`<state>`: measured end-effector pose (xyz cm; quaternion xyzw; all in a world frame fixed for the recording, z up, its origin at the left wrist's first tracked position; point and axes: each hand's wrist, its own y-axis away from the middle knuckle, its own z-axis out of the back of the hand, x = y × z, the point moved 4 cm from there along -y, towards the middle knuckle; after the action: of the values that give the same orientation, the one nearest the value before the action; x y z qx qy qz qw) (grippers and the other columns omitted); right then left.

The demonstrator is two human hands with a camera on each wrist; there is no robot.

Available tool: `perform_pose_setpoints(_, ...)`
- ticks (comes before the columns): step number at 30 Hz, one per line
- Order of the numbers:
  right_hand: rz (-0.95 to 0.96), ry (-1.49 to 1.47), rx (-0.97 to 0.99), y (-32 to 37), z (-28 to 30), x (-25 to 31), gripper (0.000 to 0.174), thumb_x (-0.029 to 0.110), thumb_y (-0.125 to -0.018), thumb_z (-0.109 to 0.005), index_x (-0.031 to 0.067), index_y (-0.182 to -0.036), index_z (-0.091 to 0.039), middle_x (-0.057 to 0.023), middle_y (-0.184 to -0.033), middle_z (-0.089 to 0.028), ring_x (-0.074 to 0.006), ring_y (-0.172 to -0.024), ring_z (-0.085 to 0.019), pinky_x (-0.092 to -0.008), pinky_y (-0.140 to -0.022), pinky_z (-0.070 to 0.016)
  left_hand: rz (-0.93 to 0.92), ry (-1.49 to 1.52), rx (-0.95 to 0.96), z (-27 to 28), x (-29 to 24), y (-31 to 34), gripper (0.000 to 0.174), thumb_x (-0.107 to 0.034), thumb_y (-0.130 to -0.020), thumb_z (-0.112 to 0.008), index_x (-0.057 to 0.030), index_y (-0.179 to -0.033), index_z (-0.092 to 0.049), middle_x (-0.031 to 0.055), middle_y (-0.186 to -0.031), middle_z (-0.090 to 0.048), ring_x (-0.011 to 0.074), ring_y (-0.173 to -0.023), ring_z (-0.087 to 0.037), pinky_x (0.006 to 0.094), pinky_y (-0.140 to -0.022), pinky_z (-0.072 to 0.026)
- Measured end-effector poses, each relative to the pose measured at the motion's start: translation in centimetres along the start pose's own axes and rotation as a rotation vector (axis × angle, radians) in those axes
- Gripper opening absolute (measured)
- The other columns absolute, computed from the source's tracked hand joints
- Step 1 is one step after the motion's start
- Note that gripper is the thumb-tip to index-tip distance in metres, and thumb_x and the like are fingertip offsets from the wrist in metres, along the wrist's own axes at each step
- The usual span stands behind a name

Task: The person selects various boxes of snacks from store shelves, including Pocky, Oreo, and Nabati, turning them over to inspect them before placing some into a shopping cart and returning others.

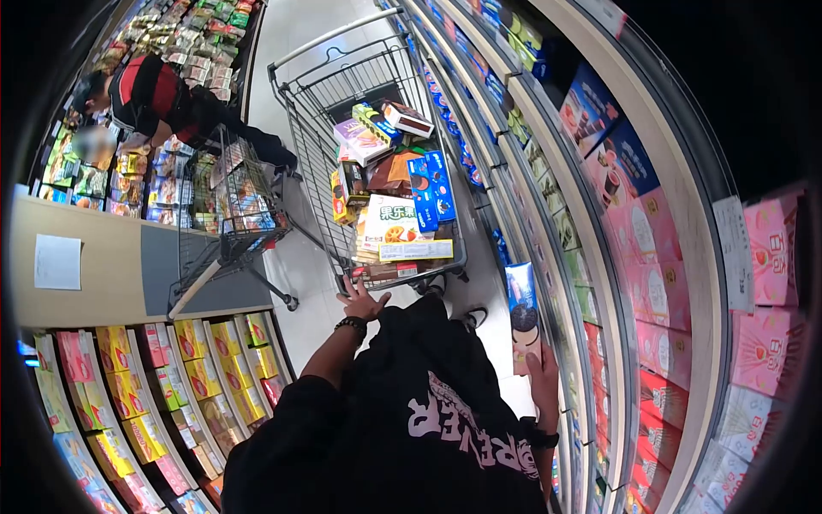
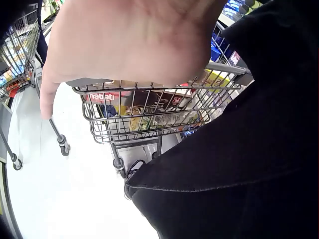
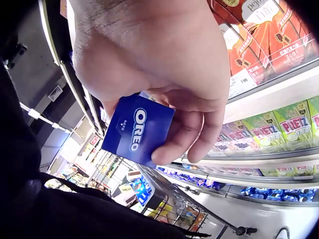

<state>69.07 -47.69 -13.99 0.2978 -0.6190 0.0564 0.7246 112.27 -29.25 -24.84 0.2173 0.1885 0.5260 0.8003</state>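
Observation:
In my right hand (image 3: 154, 59) I grip a dark blue Oreo box (image 3: 139, 130) by its sides, its end panel facing the right wrist camera. In the head view that Oreo box (image 1: 521, 300) stands out beyond my fingers, beside the right-hand shelves. My left hand (image 1: 363, 305) reaches to the near end of a shopping cart (image 1: 295, 137), fingers spread and fairly straight right at its rim. From the left wrist, this hand (image 2: 129, 42) overlaps the wire basket, with one finger pointing down. Several snack boxes lie in the cart, among them a blue box (image 1: 432, 193) and a white box (image 1: 396, 214).
Shelves of boxed snacks (image 1: 659, 257) line the right side. On the left, a person in red and black (image 1: 154, 94) bends by packaged goods, near a second cart (image 1: 227, 214). A display of yellow and pink boxes (image 1: 128, 394) stands at lower left.

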Motion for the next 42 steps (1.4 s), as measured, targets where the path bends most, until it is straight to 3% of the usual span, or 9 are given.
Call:
perform_pose_setpoints(4, -0.034, -0.028, 0.007, -0.9, -1.0, 0.1, 0.042, 0.023, -0.092, -0.057, -0.0044, -0.123, -0.05, -0.0129, -0.108, -0.062, -0.0188, -0.097, -0.059, -0.031, -0.086, -0.046, 0.032, 0.014, 0.03, 0.1, 0.0, -1.2, 0.116, -0.085, -0.074, -0.039, -0.0021, -0.15, -0.01, 0.0171, -0.157, 0.015, 0.0482, -0.14, 0.016, 0.0664, -0.109, -0.0102)
perform_pose_setpoints(6, -0.032, -0.017, 0.028, -1.6, -1.6, 0.7, 0.04, 0.022, -0.092, -0.057, -0.0044, -0.122, -0.05, -0.0122, -0.107, -0.062, -0.0184, -0.097, -0.06, -0.031, -0.086, -0.0462, 0.134, -0.002, 0.02, 1.4, -0.2, -0.9, 0.114, -0.087, -0.071, -0.043, -0.0139, -0.153, -0.011, 0.0098, -0.158, 0.015, 0.055, -0.139, 0.002, 0.0679, -0.101, -0.0302)
perform_pose_setpoints(11, -0.107, 0.074, 0.167, -3.6, -3.6, 1.2, 0.036, 0.013, -0.095, -0.052, -0.0028, -0.126, -0.047, -0.0116, -0.114, -0.061, -0.0171, -0.103, -0.059, -0.0306, -0.092, -0.045, 0.154, 0.058, 0.062, 4.2, -0.6, -1.8, 0.122, -0.091, -0.066, -0.041, -0.0126, -0.153, -0.009, 0.0094, -0.158, 0.017, 0.0542, -0.139, 0.003, 0.0692, -0.108, -0.0109)
perform_pose_setpoints(16, -0.084, 0.092, 0.199, -5.9, -5.9, 2.5, 0.046, 0.019, -0.092, -0.061, -0.006, -0.127, -0.045, -0.016, -0.113, -0.063, -0.0203, -0.103, -0.061, -0.0326, -0.089, -0.0467, 0.129, 0.036, 0.012, 5.2, 0.3, -5.3, 0.121, -0.092, -0.066, -0.037, -0.0128, -0.153, -0.011, 0.0114, -0.158, 0.013, 0.0554, -0.139, 0.001, 0.0687, -0.108, -0.0049)
perform_pose_setpoints(17, -0.058, 0.156, 0.171, -6.5, -6.0, 1.5, 0.031, 0.011, -0.095, -0.05, -0.0029, -0.123, -0.048, -0.012, -0.111, -0.063, -0.0177, -0.101, -0.061, -0.0306, -0.091, -0.0457, 0.123, 0.037, 0.007, 5.6, 0.2, -5.9, 0.12, -0.092, -0.066, -0.037, -0.0121, -0.153, -0.013, 0.0117, -0.158, 0.012, 0.056, -0.139, 0.001, 0.0686, -0.108, -0.005)
perform_pose_setpoints(24, -0.054, 0.145, 0.192, -10.9, -12.0, 7.7, 0.037, 0.019, -0.095, -0.051, -0.0031, -0.124, -0.049, -0.0118, -0.11, -0.062, -0.0172, -0.099, -0.06, -0.031, -0.088, -0.047, -0.049, 0.023, -0.105, 6.9, 1.3, -11.6, 0.118, -0.088, -0.067, -0.046, -0.0056, -0.149, -0.022, 0.0223, -0.156, 0.006, 0.0619, -0.135, 0.001, 0.0679, -0.108, -0.0021)
perform_pose_setpoints(31, -0.077, 0.129, 0.248, -17.7, -18.0, 16.2, 0.039, 0.025, -0.094, -0.051, -0.0028, -0.121, -0.052, -0.0112, -0.109, -0.063, -0.0175, -0.098, -0.061, -0.0311, -0.087, -0.0477, -0.077, -0.236, -0.087, 11.8, -0.8, -14.4, 0.097, -0.04, -0.066, -0.075, -0.014, -0.147, -0.029, 0.0231, -0.156, -0.004, 0.0569, -0.138, -0.003, 0.0734, -0.104, -0.0071)
perform_pose_setpoints(35, -0.055, 0.206, 0.251, -21.4, -19.6, 17.8, 0.043, 0.022, -0.094, -0.052, -0.0042, -0.127, -0.047, -0.0126, -0.114, -0.062, -0.0186, -0.104, -0.06, -0.0325, -0.091, -0.046, -0.318, -0.147, -0.177, 13.1, -4.5, -17.8, 0.082, -0.023, -0.072, -0.063, -0.0119, -0.146, -0.032, 0.0163, -0.155, -0.022, 0.043, -0.144, -0.005, 0.0719, -0.106, -0.0014)
perform_pose_setpoints(42, -0.139, 0.302, 0.34, -25.2, -20.1, 18.7, 0.041, 0.02, -0.093, -0.054, -0.0035, -0.127, -0.048, -0.0123, -0.114, -0.061, -0.0173, -0.104, -0.059, -0.0315, -0.091, -0.0452, -0.314, 0.054, -0.215, 14.7, -10.4, -22.2, 0.089, -0.028, -0.06, -0.076, -0.0154, -0.139, -0.037, 0.0144, -0.125, -0.043, 0.0351, -0.13, -0.035, 0.0713, -0.107, -0.0093)
